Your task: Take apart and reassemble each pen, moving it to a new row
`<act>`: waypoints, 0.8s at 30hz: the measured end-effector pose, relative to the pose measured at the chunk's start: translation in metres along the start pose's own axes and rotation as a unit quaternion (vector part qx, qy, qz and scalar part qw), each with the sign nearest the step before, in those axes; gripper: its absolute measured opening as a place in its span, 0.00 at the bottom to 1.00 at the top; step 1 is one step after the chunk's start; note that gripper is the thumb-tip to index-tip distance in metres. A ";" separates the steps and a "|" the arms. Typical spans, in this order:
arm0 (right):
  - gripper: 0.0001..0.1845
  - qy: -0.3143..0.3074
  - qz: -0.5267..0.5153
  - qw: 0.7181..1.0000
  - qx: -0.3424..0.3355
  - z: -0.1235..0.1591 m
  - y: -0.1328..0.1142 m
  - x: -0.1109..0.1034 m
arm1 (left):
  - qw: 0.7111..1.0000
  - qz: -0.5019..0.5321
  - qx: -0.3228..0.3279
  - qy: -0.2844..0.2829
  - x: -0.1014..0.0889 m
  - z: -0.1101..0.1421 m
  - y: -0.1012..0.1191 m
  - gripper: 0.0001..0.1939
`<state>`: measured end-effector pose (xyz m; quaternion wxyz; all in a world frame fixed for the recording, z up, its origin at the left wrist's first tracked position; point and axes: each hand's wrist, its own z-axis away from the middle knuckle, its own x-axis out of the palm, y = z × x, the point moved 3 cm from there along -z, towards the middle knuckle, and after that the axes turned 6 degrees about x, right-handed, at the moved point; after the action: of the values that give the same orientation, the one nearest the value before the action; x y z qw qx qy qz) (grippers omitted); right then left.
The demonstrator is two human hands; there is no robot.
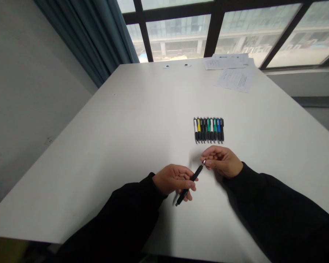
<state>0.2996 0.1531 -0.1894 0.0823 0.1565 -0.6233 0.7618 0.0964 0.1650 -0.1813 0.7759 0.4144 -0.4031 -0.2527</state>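
While left hand point(174, 179) grips a black pen point(196, 174) | right hand point(222, 161) pinches its silver end point(203, 162) | pen row point(208, 130) beyond

Dark-framed windows point(252, 33) and a teal curtain point(90, 36) stand behind a white table point(98, 146).

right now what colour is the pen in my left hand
Black pen barrel, seen in head view.

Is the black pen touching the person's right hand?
Touching. The head view shows the metal tip of the black pen pressed between the fingertips of the right hand.
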 end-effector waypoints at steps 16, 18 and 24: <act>0.11 -0.055 0.025 0.998 -0.007 0.002 -0.001 0.003 | 1.000 -0.005 -0.006 0.004 0.003 0.001 0.002 0.21; 0.11 -0.058 0.069 0.996 -0.010 0.004 -0.002 0.005 | 1.000 -0.009 -0.008 0.003 0.002 0.001 0.001 0.21; 0.17 -0.047 0.262 0.963 -0.048 0.007 -0.011 0.013 | 1.000 -0.007 -0.023 -0.007 0.002 0.001 -0.003 0.21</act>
<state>0.2915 0.1472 -0.1737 -0.1416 0.0191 -0.6813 0.7179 0.0963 0.1612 -0.1828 0.7808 0.3971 -0.3998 -0.2699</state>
